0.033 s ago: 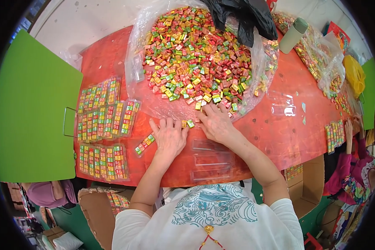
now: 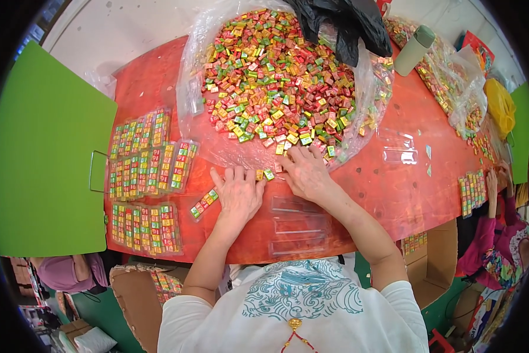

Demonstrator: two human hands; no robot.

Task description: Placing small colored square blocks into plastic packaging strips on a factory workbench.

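Observation:
My left hand (image 2: 239,191) lies on the red table with its fingers apart, beside a clear strip tray (image 2: 204,205) filled with small foil-wrapped pieces. What lies beneath its palm is hidden. Just right of its fingers are a few loose wrapped pieces (image 2: 268,175), gold and green. Fingers spread, my right hand (image 2: 307,175) reaches to the near edge of a large pile of wrapped pieces (image 2: 276,82) in red, green and gold. A pinkish piece (image 2: 278,167) sits by its thumb. Empty clear trays (image 2: 300,225) rest below my right forearm.
Filled strip trays (image 2: 147,176) lie in rows at the left, near a green board (image 2: 52,159). The pile's clear plastic bag (image 2: 188,88) carries a black bag (image 2: 358,29). A bottle (image 2: 414,50) stands far right. Another person's hands (image 2: 497,179) work at the right edge.
My right fingertips have shifted very slightly at the pile's edge. My left hand and the trays look the same.

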